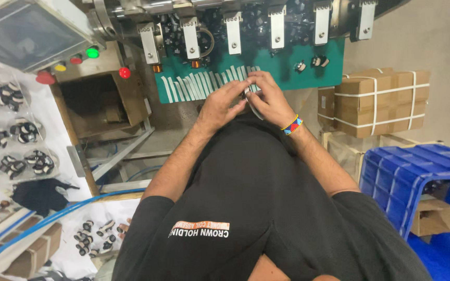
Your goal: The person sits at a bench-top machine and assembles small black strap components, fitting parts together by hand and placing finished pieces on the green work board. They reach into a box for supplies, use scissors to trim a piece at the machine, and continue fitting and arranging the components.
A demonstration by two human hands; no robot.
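A strapped stack of brown cartons (378,101) stands right of the green counter (287,70); a blue crate (407,177) lies below it. White strips (199,86) lie in a row along the counter's near edge. Both hands meet at that edge. The left hand (220,106) and right hand (269,99) have fingers closed on a small white strip (249,101), mostly hidden between them. A beaded wristband (292,125) circles the right wrist. Coloured buttons (92,52) sit on the left panel.
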